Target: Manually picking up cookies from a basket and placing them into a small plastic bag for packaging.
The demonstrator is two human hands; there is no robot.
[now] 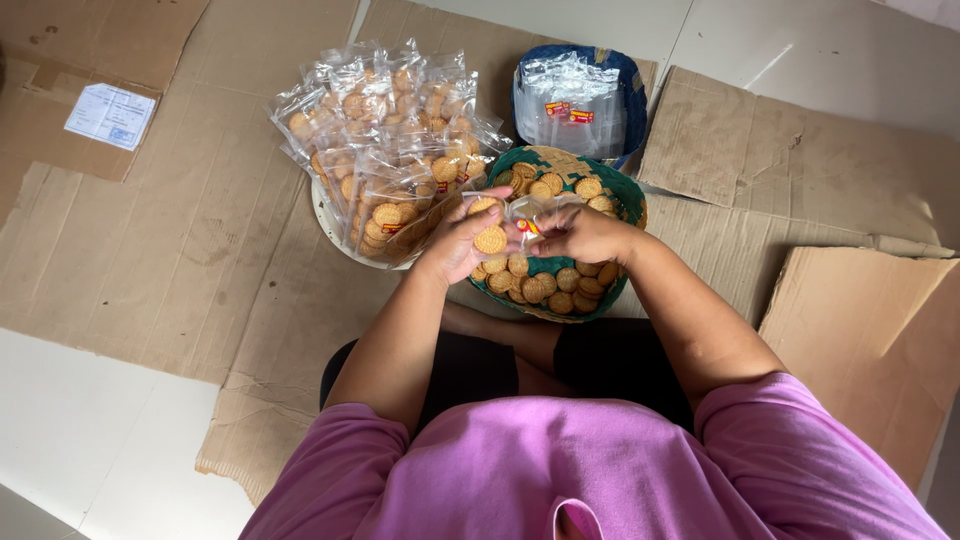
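- While a round biscuit point(490, 240) is pinched in left hand point(462, 243) fingers, right hand point(583, 233) is closed on a clear pouch point(527, 215); pouch mouth could collapse w/ loose grip
- biscuit could be dropped back into the green woven basket point(628, 196) & cracked

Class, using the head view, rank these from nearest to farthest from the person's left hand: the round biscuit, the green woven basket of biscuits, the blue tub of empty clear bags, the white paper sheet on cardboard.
1. Round biscuit: held in the left hand.
2. Green woven basket: just right of it.
3. Blue tub: beyond, upper right.
4. White paper sheet: far upper left.
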